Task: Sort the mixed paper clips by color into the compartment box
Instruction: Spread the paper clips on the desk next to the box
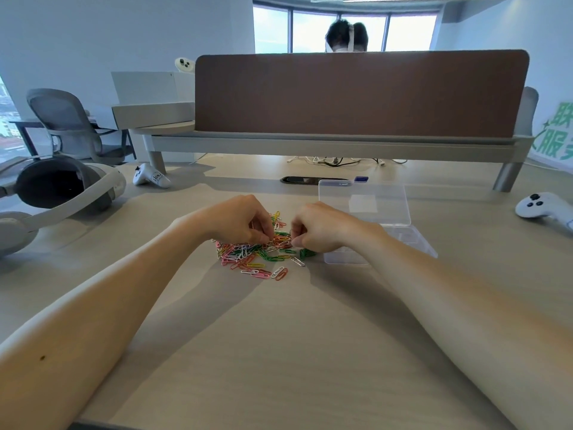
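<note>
A heap of mixed paper clips (257, 256) in pink, green, white, orange and yellow lies on the desk in front of me. My left hand (240, 220) hovers over the heap's top, fingertips curled down and pinching clips. My right hand (319, 226) sits just right of the heap, fingers curled, pinching a clip at the heap's edge; a bunch of green clips (307, 253) shows under its palm. The clear plastic compartment box (412, 240) stands open right behind my right hand, its lid (366, 201) raised toward the back. My wrist hides part of its compartments.
A VR headset (62, 187) lies far left with a white controller (150, 176) beside it. Another white controller (545, 207) rests at the right edge. A brown desk divider (359, 94) closes the back, with a person's head behind it. A cable port (310, 180) sits mid-desk.
</note>
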Demonstrator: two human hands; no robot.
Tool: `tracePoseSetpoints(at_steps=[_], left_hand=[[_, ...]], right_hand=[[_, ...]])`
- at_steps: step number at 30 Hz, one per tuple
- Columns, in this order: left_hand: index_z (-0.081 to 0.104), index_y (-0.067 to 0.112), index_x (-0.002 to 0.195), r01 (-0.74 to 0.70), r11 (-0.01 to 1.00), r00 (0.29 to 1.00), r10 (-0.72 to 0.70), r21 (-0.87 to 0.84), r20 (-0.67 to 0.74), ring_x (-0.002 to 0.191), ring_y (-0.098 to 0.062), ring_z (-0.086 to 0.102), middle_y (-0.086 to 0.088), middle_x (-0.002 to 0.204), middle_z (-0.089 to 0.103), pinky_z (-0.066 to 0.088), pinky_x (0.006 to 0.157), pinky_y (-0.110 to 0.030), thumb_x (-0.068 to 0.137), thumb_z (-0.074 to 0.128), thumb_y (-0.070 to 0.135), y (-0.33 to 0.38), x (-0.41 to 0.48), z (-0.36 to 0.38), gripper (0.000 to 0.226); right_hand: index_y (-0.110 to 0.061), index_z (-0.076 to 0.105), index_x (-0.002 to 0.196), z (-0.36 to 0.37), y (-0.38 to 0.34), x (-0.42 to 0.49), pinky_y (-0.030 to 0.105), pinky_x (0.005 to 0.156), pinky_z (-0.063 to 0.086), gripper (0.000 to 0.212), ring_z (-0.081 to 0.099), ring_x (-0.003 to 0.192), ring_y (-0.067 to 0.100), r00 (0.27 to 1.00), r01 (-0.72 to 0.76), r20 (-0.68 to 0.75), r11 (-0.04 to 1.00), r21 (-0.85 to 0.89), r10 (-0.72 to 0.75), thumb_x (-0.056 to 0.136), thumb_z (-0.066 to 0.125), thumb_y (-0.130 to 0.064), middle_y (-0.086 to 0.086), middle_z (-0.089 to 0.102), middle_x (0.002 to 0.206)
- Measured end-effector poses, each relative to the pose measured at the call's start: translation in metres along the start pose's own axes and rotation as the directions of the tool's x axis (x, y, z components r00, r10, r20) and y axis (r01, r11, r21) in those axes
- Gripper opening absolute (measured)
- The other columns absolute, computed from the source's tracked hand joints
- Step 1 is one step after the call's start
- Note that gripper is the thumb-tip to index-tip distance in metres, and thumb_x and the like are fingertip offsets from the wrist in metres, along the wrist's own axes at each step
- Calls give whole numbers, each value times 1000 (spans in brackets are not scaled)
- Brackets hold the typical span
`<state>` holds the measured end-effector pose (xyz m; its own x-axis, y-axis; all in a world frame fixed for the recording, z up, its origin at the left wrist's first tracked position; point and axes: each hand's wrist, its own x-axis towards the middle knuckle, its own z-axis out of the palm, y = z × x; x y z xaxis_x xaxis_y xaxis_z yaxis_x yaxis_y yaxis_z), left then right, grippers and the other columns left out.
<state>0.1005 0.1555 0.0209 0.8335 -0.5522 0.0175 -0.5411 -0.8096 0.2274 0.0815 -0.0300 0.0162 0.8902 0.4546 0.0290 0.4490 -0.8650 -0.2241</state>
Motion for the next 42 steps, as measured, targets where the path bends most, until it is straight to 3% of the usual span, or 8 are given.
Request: tracePoseSetpoints(at_steps=[8, 12, 18, 24, 27, 32, 38, 42], left_hand=[[75, 24, 95, 31, 999, 999, -32, 10, 35, 68, 3, 59, 16, 79, 68, 38, 62, -6, 82, 73, 25, 2, 1, 6, 13], [76, 23, 91, 48, 999, 999, -47, -15, 27, 68, -4, 60, 10, 79, 71, 44, 64, -14, 79, 76, 32, 2, 2, 9, 15], [72, 25, 83, 53, 998, 997, -55, 42, 55, 73, -4, 57, 13, 79, 66, 42, 65, -18, 82, 73, 33, 4, 4, 11, 8], [63, 29, 75, 27, 997, 999, -31, 69, 45, 73, -4, 53, 16, 76, 58, 36, 61, -18, 87, 68, 26, 3, 3, 8, 13], [61, 29, 73, 40, 999, 999, -41, 9, 10, 68, -2, 52, 16, 72, 59, 33, 58, -15, 88, 66, 21, 4, 1, 3, 17], [70, 14, 83, 64, 984, 997, -70, -164, -31, 76, -19, 67, -1, 77, 72, 51, 70, -22, 85, 69, 12, -1, -1, 2, 4], [72, 13, 89, 79, 936, 996, -89, -343, -13, 76, -20, 71, -5, 80, 75, 58, 72, -25, 82, 71, 4, -4, -1, 0, 12], [73, 9, 95, 57, 913, 998, -67, -405, -10, 76, -21, 72, -9, 82, 75, 59, 73, -27, 82, 70, 2, -2, -1, -1, 15]], right_hand=[[-20, 66, 80, -11, 3, -2, 25, 65, 44, 8, 58, 79, 13, 991, -36, 126, 999, 5, 35, 88, 64, -20, -8, 62, 80], [-24, 63, 75, -15, 0, -4, 26, 66, 45, 13, 56, 77, 11, 976, -20, 216, 999, -31, 26, 86, 67, -21, -9, 61, 77], [-22, 72, 86, -13, -3, -4, 27, 71, 49, 11, 61, 84, 12, 973, -9, 227, 997, -70, 25, 82, 74, -32, -5, 70, 90], [-16, 74, 88, -10, -4, -4, 25, 65, 47, 21, 62, 80, 12, 979, -2, 202, 996, -86, 20, 79, 77, -34, -4, 70, 83], [-23, 69, 75, -6, -6, -4, 23, 58, 45, 12, 59, 73, 10, 983, 15, 185, 995, -101, 4, 82, 75, -29, -10, 63, 70], [-26, 61, 61, -1, -6, 0, 27, 65, 49, 24, 59, 73, 14, 986, 25, 165, 989, -145, -1, 82, 73, -25, -9, 61, 67], [-26, 59, 69, -11, 0, -3, 24, 60, 40, 21, 52, 71, 7, 989, 9, 150, 998, -61, 0, 87, 66, -21, -10, 57, 74], [-25, 64, 77, -24, 11, -8, 27, 69, 47, 13, 57, 77, 10, 994, -17, 112, 997, 70, 9, 89, 66, -23, -9, 63, 80]])
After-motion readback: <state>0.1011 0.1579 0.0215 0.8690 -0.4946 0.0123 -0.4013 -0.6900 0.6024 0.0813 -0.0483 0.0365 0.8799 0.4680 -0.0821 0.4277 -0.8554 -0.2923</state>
